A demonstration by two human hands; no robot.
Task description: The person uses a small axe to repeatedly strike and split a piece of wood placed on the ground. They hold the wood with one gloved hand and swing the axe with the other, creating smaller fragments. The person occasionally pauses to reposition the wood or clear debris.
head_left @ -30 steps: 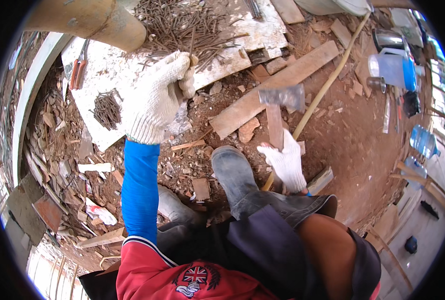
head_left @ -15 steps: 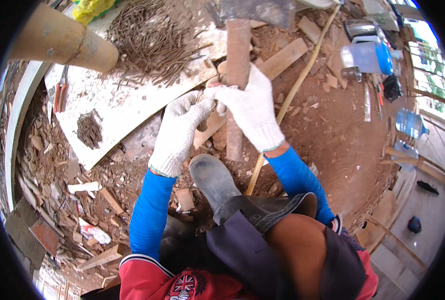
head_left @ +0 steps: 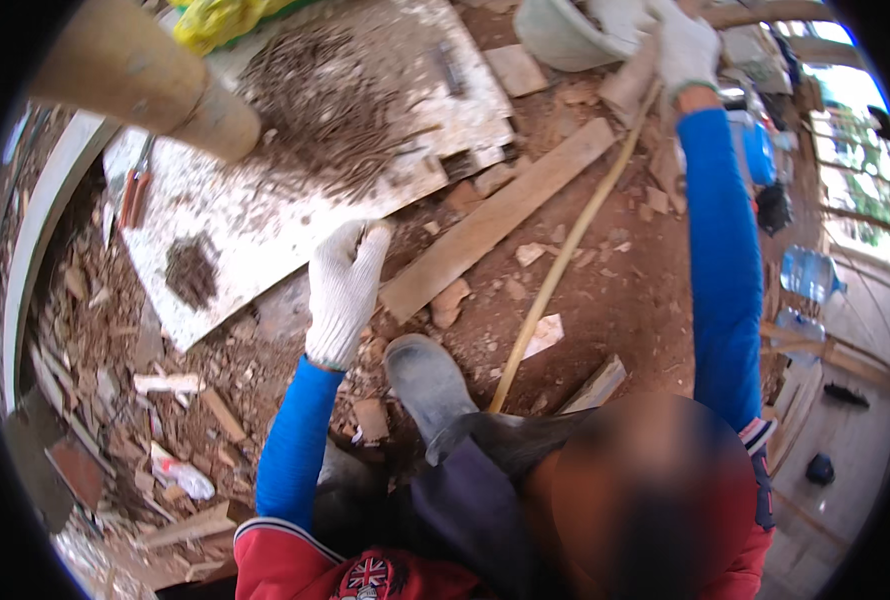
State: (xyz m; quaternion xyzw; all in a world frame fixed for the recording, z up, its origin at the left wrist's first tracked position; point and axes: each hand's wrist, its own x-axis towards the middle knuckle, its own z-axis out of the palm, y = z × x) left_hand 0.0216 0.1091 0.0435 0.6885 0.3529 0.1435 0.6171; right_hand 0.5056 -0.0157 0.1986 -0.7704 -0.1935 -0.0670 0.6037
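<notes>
My left hand (head_left: 345,285), in a white glove, is closed in a pinch over the near edge of a white board (head_left: 185,200); whatever is between its fingertips is too small to make out. My right hand (head_left: 690,50) reaches to the upper right, gripping the wooden handle (head_left: 627,90) of the hatchet, whose head I cannot make out. On the board lie a large heap of rusty nails (head_left: 315,110), a smaller bundle (head_left: 190,270) and orange-handled pliers (head_left: 133,195).
A thick pale pole (head_left: 155,85) crosses the upper left beside a yellow sack (head_left: 215,20). A plank (head_left: 495,220), a thin yellow pole (head_left: 555,280) and rubble lie before my grey boot (head_left: 425,380). A pale bucket (head_left: 565,30) is at top, water bottles (head_left: 805,270) at right.
My right hand first rose with the hatchet beside my left hand, then swung away to the upper right. My left hand came down from higher up and has stayed closed.
</notes>
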